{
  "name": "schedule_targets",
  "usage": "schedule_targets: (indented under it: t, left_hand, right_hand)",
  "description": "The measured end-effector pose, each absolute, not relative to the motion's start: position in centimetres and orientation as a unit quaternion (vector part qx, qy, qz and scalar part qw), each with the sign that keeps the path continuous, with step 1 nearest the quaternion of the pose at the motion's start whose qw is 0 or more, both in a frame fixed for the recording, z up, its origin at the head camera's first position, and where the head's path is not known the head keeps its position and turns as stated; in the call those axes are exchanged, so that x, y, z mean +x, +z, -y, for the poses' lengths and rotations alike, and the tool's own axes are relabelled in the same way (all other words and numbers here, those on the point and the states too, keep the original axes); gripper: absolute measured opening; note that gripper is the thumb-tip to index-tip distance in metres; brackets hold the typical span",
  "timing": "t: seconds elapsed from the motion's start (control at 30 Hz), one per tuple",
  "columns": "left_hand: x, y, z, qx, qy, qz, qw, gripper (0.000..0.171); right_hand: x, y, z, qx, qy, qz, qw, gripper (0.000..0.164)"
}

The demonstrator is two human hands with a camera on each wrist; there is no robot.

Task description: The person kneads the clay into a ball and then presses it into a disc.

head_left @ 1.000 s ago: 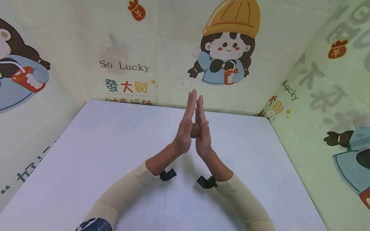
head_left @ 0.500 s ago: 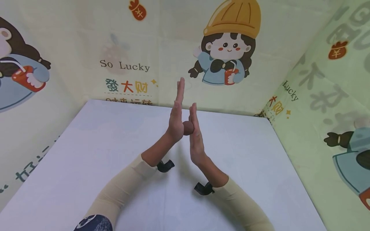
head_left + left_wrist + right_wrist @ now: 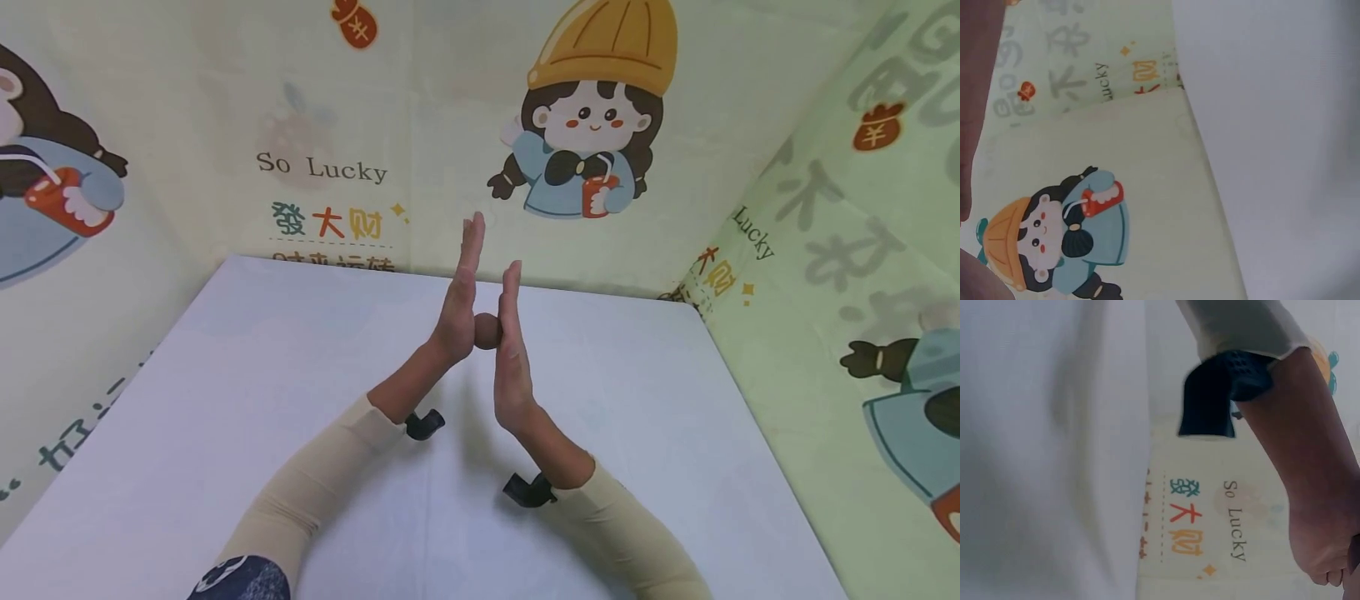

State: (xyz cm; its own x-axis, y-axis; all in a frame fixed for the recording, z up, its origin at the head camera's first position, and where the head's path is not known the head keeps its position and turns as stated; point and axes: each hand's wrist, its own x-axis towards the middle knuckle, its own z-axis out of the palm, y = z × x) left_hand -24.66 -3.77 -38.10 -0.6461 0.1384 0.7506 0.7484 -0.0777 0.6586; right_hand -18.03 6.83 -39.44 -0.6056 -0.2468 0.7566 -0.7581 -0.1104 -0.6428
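A small brown ball [image 3: 487,332], smooth and round, sits between the two palms above the table in the head view. My left hand [image 3: 457,308] is flat with its fingers straight, and its palm presses the ball from the left. From the other side, the flat palm of my right hand [image 3: 513,358] touches the ball, fingers also straight. The left fingertips reach farther forward than the right ones. Only a strip of hand shows at the edge of the left wrist view. In the right wrist view, my left hand [image 3: 1322,544] appears beside its forearm; the ball is hardly visible there.
A white table [image 3: 637,433] lies under both arms. Cream sheets [image 3: 442,100] with cartoon figures and lettering stand behind it and at both sides. Dark curved mounts are on the left wrist [image 3: 425,425] and right wrist [image 3: 528,490].
The hands were level a second ago; the left has since slid forward and leftward, the right slightly back. Between the palms, the ball has shifted a little left.
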Motion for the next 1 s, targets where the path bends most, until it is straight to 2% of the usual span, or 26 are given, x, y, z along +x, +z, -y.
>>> schedule_targets:
  t: [0.17,0.47,0.67,1.0]
  left_hand:
    - [-24.4,-39.1,3.0,-0.387,-0.628,0.639,0.217,0.076]
    - [-22.7,-40.5,1.4,-0.415,-0.63,0.632,0.177,0.08]
    - [-21.6,-40.7,0.9,-0.424,-0.635,0.625,0.16,0.082]
    - [-19.9,-40.1,0.7,-0.419,-0.636,0.624,0.172,0.079]
  right_hand:
    - [-18.6,-38.4,-7.3,0.4,0.635,0.622,0.222,0.084]
    - [-19.5,-36.9,-8.6,0.398,0.632,0.62,0.242,0.083]
    - [-19.9,-36.7,-9.5,0.378,0.643,0.626,0.228,0.085]
    - [-20.9,-37.5,-9.8,0.367,0.668,0.614,0.204,0.084]
